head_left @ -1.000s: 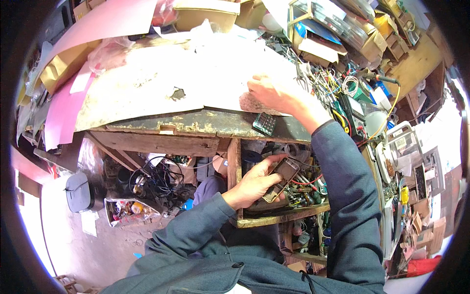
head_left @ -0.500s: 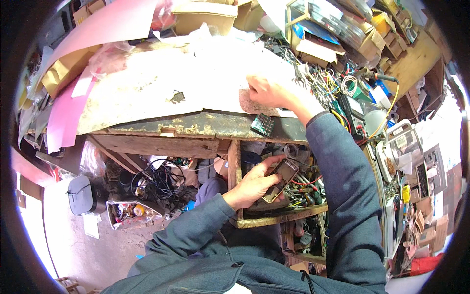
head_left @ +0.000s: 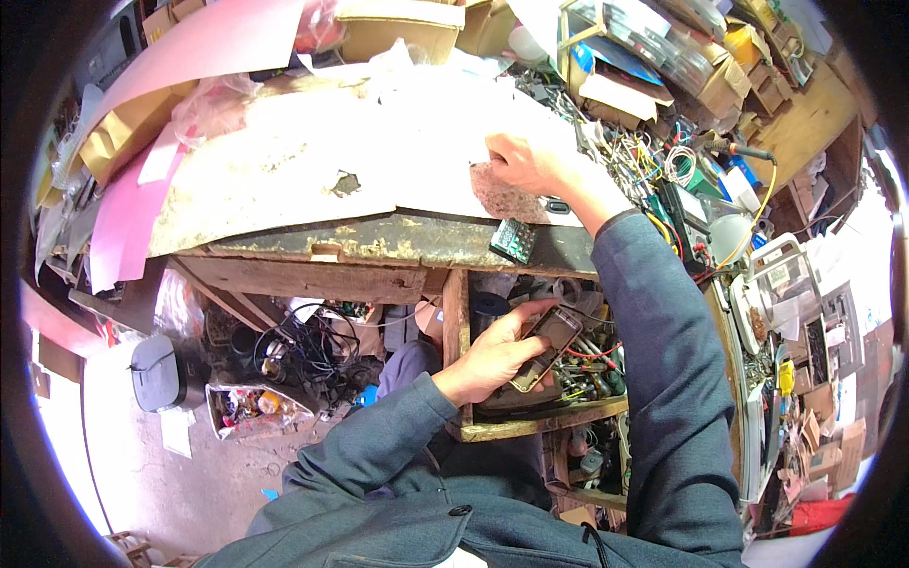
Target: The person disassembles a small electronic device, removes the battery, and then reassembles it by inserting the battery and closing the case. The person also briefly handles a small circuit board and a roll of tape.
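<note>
Gripping a slim dark rectangular phone with a cracked glossy face (head_left: 542,346), left hand (head_left: 492,362) curled round its lower edge, low down in front of the open wooden drawer full of wires and tools (head_left: 559,417). Up top, right hand (head_left: 524,163) pinching the edge of a worn whitish sheet (head_left: 284,180) spread over the flaking wooden workbench (head_left: 379,244). Just beside that wrist, small green circuit board (head_left: 514,240) overhanging the bench edge.

A worn wooden workbench (head_left: 379,241) fills the middle, paper-covered. Below it lies a bare concrete floor (head_left: 189,473); right of it, crowded shelves (head_left: 805,312) in daylight
</note>
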`<state>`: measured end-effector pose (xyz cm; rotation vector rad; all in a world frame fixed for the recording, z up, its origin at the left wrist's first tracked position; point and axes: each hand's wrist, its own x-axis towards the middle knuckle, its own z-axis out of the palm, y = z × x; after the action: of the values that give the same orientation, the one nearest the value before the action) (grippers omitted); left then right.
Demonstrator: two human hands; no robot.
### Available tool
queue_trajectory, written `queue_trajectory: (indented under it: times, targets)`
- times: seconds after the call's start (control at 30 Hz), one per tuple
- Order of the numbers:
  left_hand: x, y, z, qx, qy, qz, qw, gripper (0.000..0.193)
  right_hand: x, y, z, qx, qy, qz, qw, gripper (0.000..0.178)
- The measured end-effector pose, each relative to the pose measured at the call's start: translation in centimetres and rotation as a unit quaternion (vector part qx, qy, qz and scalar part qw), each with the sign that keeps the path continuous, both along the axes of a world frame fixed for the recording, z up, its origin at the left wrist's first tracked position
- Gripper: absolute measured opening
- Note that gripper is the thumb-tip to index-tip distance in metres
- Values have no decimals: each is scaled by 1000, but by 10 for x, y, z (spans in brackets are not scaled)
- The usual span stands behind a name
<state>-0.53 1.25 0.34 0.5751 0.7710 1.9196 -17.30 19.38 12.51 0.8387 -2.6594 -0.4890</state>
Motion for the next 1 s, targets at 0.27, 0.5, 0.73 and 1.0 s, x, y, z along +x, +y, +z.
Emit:
queue_trajectory:
  times: [0.27,0.5,0.73,1.0]
  targets:
    - [0,-4,3,-23,-5,-3,1000,62,6,-30,11,-28,-30,-31,999,9]
    - [1,-4,4,-23,-1,-3,1000,61,-6,-15,-4,87,-11,-42,995,10]
    - [-1,-3,3,-26,9,-2,1000,61,-6,-11,-3,-109,-92,-114,983,24]
    - [0,-6,1,-22,3,2,1000,60,28,-14,51,-188,-108,-153,964,21]
